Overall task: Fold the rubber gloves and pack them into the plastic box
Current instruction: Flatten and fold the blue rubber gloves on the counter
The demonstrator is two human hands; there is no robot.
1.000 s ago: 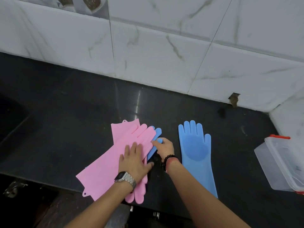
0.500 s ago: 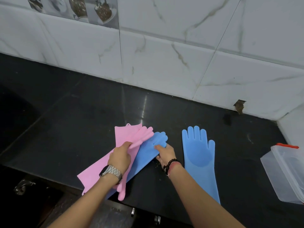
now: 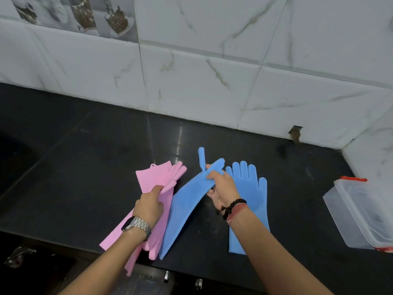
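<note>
My left hand [image 3: 150, 206] grips the pink gloves [image 3: 156, 179], which lie stacked on the black counter [image 3: 85, 167] with one overhanging the front edge. My right hand [image 3: 221, 185] is shut on the finger end of a blue glove [image 3: 182, 211] and lifts it, its cuff still resting near the counter edge. A second blue glove [image 3: 253, 188] lies flat, palm up, just right of my right hand, partly hidden by my forearm. The clear plastic box [image 3: 359, 216] with red clips stands at the far right.
A white marble-tiled wall [image 3: 212, 71] runs behind the counter and turns a corner at the right, just behind the box. A dark sink basin [image 3: 12, 158] sits at the far left. The counter's front edge lies just below the gloves.
My right hand pulled the blue glove out from under the pink ones and raised its fingers. My left hand shifted from pressing flat to gripping the pink gloves.
</note>
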